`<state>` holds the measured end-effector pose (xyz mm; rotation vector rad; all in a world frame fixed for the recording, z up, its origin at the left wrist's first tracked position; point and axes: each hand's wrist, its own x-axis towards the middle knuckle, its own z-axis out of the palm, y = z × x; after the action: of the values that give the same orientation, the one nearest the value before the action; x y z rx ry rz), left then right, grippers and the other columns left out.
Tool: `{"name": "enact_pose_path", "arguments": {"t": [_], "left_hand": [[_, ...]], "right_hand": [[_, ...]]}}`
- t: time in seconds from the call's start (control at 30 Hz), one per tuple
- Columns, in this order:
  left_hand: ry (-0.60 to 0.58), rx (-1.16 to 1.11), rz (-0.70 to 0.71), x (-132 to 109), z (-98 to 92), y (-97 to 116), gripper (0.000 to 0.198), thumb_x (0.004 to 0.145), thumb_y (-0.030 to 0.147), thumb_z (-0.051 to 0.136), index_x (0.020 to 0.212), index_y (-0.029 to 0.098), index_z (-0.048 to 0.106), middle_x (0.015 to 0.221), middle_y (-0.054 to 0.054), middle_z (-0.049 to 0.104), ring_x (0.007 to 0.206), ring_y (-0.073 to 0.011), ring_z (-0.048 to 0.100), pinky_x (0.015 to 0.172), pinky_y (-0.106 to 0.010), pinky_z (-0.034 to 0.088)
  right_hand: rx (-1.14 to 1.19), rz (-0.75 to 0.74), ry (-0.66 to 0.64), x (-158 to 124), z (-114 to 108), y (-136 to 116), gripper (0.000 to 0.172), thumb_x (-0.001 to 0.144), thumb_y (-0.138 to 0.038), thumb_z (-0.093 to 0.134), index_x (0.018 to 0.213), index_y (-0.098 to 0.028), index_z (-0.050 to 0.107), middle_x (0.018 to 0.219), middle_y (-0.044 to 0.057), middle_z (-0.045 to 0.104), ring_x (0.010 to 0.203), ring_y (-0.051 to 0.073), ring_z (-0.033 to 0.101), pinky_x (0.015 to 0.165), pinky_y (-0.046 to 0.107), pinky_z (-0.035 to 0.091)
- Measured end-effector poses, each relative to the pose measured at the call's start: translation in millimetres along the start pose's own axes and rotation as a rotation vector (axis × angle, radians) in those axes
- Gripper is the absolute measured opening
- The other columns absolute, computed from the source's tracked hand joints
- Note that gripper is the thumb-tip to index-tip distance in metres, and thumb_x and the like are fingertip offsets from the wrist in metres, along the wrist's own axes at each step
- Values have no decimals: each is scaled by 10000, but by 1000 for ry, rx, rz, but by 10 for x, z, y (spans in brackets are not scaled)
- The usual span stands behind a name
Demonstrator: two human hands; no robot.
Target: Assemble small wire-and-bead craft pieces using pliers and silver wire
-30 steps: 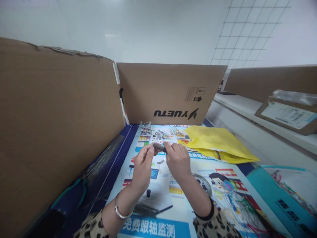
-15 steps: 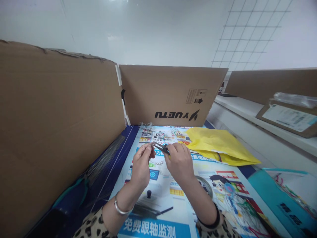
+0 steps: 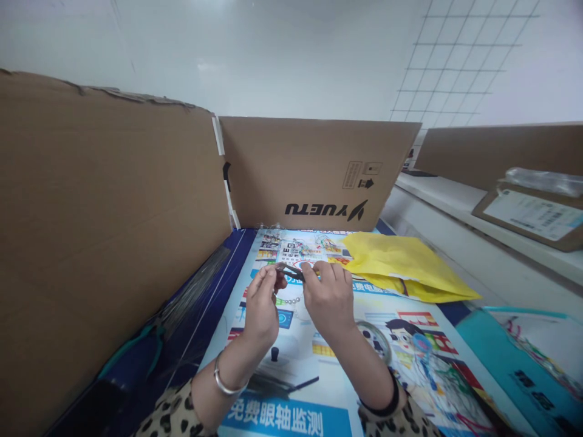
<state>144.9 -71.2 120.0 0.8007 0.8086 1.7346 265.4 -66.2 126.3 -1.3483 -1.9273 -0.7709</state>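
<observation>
My right hand is wrapped round a small pair of dark pliers, whose jaws point left. The jaws reach my left hand, closed in a pinch at their tips. A thin strand of pearl-like beads hangs in a curve just below the left fingertips and appears to be held by them. What lies between the plier tips is too small to make out. Both hands are above the middle of the printed table cover.
Cardboard panels stand behind and at left. A yellow envelope lies at right, with a teal pouch nearer. A roll of tape or wire sits behind my right forearm. Long thin wires lie at left.
The pliers have turned slightly in my right hand, and their jaws now lie closer to my left fingertips. Both hands otherwise stay nearly in place.
</observation>
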Motion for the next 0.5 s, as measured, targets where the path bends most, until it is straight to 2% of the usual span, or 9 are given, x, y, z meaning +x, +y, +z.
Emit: {"name": "enact_pose_path", "arguments": {"t": [0.17,0.33,0.5], "left_hand": [[31,-6,7,-14,-5,-6,201,755,353,602,808,164,643,728,-1,566,656,-105,477,641,-225,384],[-20,64,93,-2,-61,-75,185,802,333,560,835,172,646,761,-8,560,683,-112,469,676,-231,379],[-46,117,128,30,-98,-156,160,830,300,525,818,177,626,733,-6,532,694,-123,457,684,-236,373]], "right_hand": [[-64,34,-38,-21,43,-44,177,848,-204,484,969,-209,613,817,75,540,779,206,391,687,342,258],[-97,78,-79,-44,132,-73,120,843,-183,470,822,-190,588,771,74,510,749,204,377,669,332,254],[-111,81,-95,-64,210,-71,116,839,-171,471,803,-189,580,746,76,507,732,211,375,645,328,246]]}}
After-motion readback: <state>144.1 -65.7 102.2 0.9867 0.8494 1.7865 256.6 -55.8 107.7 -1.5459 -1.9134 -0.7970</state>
